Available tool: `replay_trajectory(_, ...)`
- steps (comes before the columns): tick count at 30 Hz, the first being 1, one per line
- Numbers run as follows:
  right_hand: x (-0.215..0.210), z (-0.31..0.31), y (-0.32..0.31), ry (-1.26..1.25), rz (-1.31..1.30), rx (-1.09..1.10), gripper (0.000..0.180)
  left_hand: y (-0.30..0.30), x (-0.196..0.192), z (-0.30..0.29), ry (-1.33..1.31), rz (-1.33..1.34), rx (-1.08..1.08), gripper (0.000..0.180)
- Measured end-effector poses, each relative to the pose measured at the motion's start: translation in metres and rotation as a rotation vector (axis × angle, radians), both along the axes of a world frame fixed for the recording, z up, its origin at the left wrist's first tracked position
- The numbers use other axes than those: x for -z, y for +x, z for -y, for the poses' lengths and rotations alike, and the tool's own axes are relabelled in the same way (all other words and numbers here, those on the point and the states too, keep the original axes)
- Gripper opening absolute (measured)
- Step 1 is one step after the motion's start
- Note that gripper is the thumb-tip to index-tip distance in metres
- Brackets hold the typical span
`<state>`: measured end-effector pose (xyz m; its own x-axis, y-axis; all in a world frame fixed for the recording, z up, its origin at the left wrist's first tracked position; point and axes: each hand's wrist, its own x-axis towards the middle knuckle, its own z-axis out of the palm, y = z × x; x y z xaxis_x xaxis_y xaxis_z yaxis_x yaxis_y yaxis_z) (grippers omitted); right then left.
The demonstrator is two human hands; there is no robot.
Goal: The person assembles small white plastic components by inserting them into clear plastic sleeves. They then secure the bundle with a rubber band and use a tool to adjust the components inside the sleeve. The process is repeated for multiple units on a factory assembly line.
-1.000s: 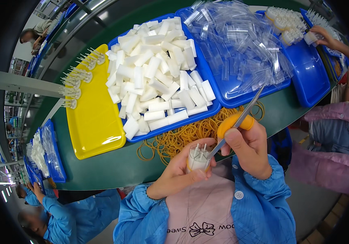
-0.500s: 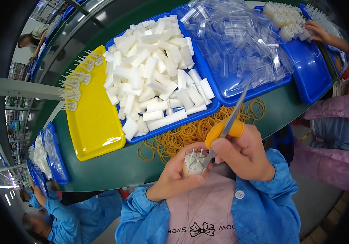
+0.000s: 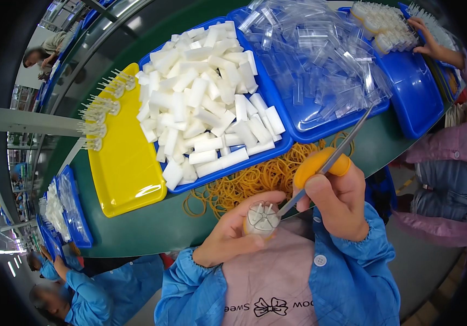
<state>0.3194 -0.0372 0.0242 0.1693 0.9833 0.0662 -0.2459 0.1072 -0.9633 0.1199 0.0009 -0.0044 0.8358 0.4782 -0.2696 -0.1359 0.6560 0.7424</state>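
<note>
My left hand (image 3: 228, 239) has its grip closed around a small bundle of white pieces (image 3: 261, 219), thumb over the top and fingers curled beneath, holding it upright just in front of my chest. My right hand (image 3: 339, 198) has its grip closed on the orange handle of a thin metal tool (image 3: 320, 165); the tool's lower tip touches the bundle's top, and its shaft slants up and away toward the right. Just beyond both hands a heap of tan rubber bands (image 3: 250, 182) lies on the green tabletop (image 3: 152, 228). Behind it sits a blue tray (image 3: 277, 149) piled with white blocks (image 3: 201, 108), and to its right another blue tray (image 3: 320, 122) full of clear plastic sleeves (image 3: 315, 49). A yellow tray (image 3: 127, 163) lies to the left with a few pronged pieces at its far edge. Another person's hand (image 3: 426, 43) reaches into a far-right tray.
</note>
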Motion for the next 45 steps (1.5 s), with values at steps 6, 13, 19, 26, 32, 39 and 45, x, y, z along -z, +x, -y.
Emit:
replay_trajectory(6,0.003,-0.004,-0.001,-0.021,-0.035,0.003,0.017,-0.002,0.006,-0.002,-0.180,0.037,-0.034,0.070)
replay_trajectory(13,0.005,-0.003,-0.003,-0.052,-0.067,-0.016,0.017,0.002,0.009,-0.005,-0.267,0.039,-0.020,0.067)
replay_trajectory(19,0.004,-0.004,-0.004,-0.065,-0.052,-0.029,0.016,0.002,0.005,-0.004,-0.110,0.030,0.010,0.075)
replay_trajectory(26,0.006,-0.003,-0.001,-0.070,-0.036,-0.016,0.017,0.003,0.012,-0.004,-0.166,0.087,-0.002,0.077)
replay_trajectory(32,0.007,-0.003,0.000,-0.040,-0.044,-0.022,0.019,0.006,0.013,-0.005,-0.381,0.131,-0.001,0.074)
replay_trajectory(39,0.007,-0.004,0.000,-0.019,-0.110,-0.045,0.019,0.006,0.018,-0.003,-0.460,0.277,0.009,0.078)
replay_trajectory(45,0.006,-0.004,-0.001,-0.032,-0.100,-0.055,0.018,0.006,0.014,-0.002,-0.365,0.246,0.018,0.078)
